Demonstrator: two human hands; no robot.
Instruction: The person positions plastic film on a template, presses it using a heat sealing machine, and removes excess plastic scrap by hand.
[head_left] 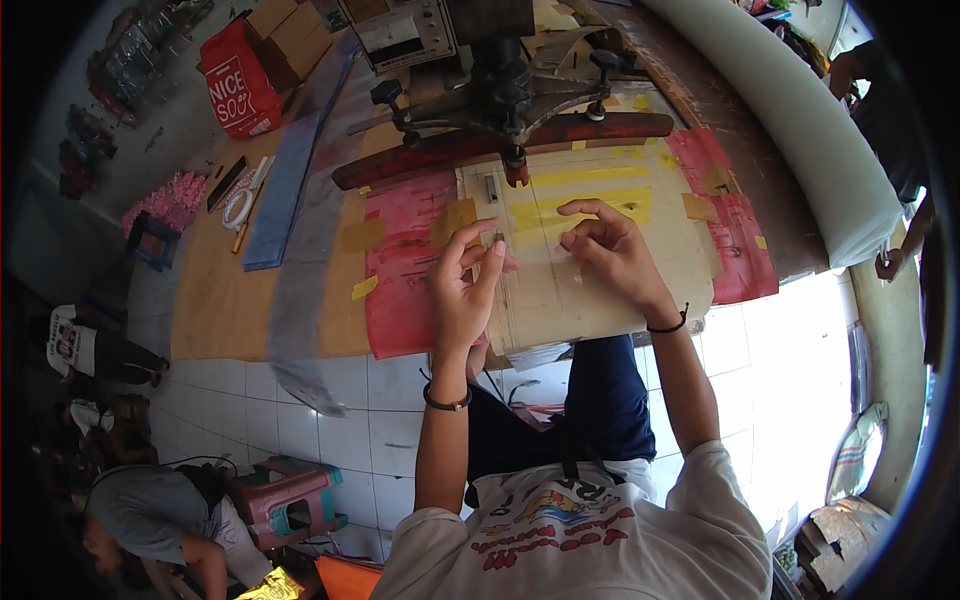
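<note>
My left hand [466,285] is raised over the worktable, thumb and index finger pinched on a small dark grey piece [499,237]. Its exact kind is too small to tell. To its right, my right hand [612,252] has the index finger bent outward and the other fingers curled in against the thumb. Whatever those fingertips may hold cannot be made out. Below both hands lies a cream board [540,300] with pencil lines and yellow tape strips [585,208]. A small grey metal block [491,189] rests on the board, just beyond my left fingertips.
A machine with a spider-shaped metal clamp [510,110] and a red-brown bar [420,155] stands close ahead. Red sheets [400,290] flank the board. Left are blue plastic [290,190], a tape roll [238,210] and a red bag [240,85]. Other people are nearby.
</note>
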